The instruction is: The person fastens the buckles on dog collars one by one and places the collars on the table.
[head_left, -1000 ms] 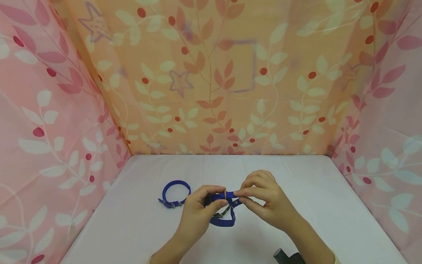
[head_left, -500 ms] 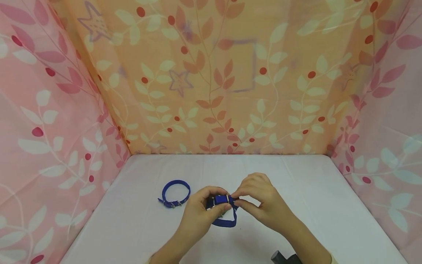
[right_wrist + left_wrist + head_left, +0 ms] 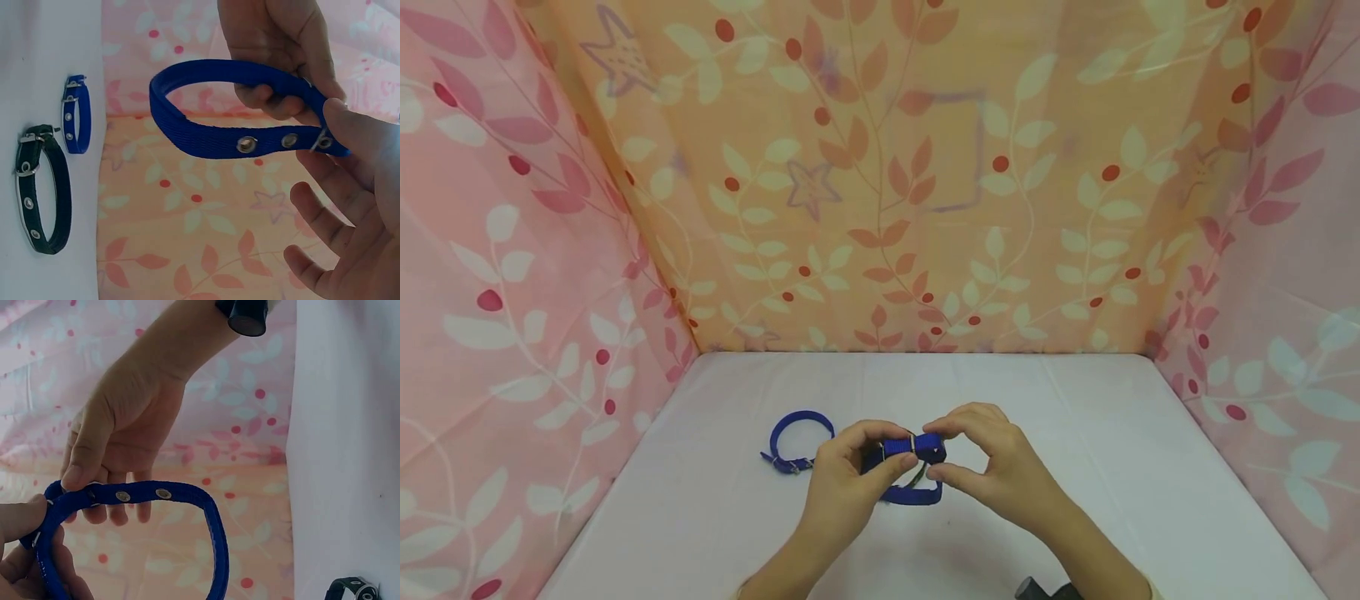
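A blue dog collar [image 3: 931,447] with metal eyelets and a buckle is held up between both hands. My left hand [image 3: 850,475] pinches it beside the buckle, thumb in front and index finger on top. My right hand [image 3: 1000,458] has thumb and index finger at the folded strap by the buckle; in the right wrist view its thumb presses on the strap beside an eyelet, other fingers spread. The collar's loop [image 3: 187,134] hangs out from the fingers. Another blue collar [image 3: 802,415], buckled into a ring, lies on the table left of my left hand.
A dark green collar [image 3: 28,187] also lies on the white table [image 3: 700,517], mostly hidden behind the held collar in the head view. A black device [image 3: 245,322] is on my right wrist. Patterned cloth walls [image 3: 880,167] stand at the back and both sides.
The right thumb and index finger have shifted on the strap and spread wider apart, so the folded blue end now shows between them. The left hand keeps its pinch.
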Available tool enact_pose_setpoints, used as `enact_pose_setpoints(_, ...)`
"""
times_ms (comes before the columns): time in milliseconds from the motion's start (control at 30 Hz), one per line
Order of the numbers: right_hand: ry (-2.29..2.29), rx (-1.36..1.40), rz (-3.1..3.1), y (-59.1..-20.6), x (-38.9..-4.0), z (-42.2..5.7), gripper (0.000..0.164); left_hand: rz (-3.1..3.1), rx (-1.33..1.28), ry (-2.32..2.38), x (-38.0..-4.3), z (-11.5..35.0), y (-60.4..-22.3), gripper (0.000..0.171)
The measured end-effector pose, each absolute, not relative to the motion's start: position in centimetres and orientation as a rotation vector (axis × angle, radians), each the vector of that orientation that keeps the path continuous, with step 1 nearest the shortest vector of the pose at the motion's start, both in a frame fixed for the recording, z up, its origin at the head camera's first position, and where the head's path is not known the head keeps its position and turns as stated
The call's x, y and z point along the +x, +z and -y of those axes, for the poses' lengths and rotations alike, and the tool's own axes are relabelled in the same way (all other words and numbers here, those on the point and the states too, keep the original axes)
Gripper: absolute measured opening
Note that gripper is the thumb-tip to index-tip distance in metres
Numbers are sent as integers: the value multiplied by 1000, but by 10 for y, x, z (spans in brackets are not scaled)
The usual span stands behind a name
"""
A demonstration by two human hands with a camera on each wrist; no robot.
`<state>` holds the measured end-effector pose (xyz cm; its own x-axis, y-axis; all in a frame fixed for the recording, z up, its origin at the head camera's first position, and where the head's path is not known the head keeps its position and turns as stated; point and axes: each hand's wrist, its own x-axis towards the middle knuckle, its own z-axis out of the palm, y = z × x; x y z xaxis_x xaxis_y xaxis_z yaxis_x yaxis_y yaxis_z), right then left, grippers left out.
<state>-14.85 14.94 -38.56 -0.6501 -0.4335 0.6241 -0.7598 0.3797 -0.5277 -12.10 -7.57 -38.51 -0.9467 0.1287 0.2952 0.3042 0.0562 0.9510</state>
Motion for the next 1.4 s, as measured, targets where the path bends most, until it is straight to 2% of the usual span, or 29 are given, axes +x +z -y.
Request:
enact_pose_setpoints(267, 1196, 971, 2259, -381, -146, -149, 41, 2260, -382, -1756, -121, 78, -381, 21)
enact_pose_setpoints(900, 1179, 945, 2257, -381, -149, -153, 30, 2234, -318, -1826, -125, 93, -375, 26)
enact_pose_setpoints(1400, 1204, 929, 2245, -379, -150, -154, 31, 2072, -330, -1849, -124, 98, -368, 24)
